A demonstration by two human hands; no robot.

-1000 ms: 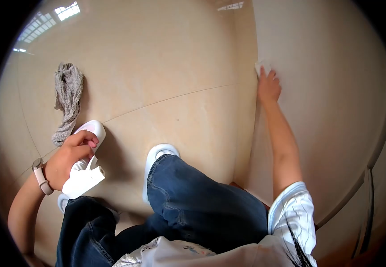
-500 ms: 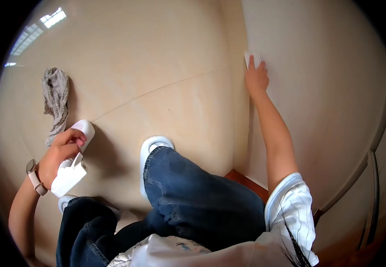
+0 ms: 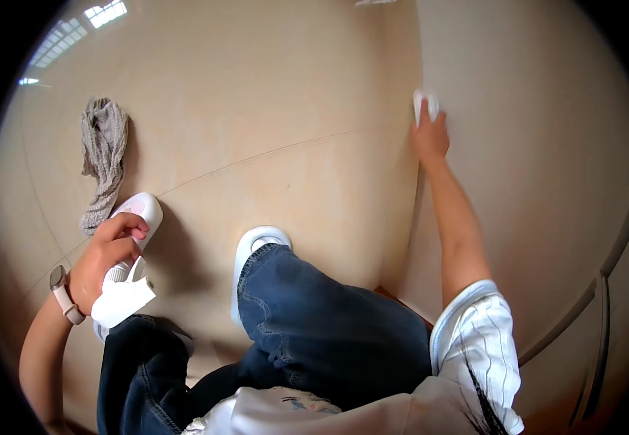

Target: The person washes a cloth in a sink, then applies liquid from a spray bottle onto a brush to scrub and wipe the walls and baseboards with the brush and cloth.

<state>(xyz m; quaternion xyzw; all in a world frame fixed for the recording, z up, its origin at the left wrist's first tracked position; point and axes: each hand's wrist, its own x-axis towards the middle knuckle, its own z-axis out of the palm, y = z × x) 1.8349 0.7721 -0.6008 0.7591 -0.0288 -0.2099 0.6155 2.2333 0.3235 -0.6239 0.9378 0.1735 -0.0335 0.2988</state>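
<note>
I saw left hand (image 3: 103, 259), nine o'clock, gripping spray bottle (image 3: 121, 303); judged light, stiff, best held by neck. Right hand (image 3: 430, 138), two o'clock, held white pad (image 3: 424, 96), probably soft.

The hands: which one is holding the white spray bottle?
The left hand, the one wearing a watch; the right hand is on a small white pad instead.

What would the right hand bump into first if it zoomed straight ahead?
Nothing visible: past the right hand and its white pad, the way along the edge of the pale panel looks free, though depth is unclear.
</note>
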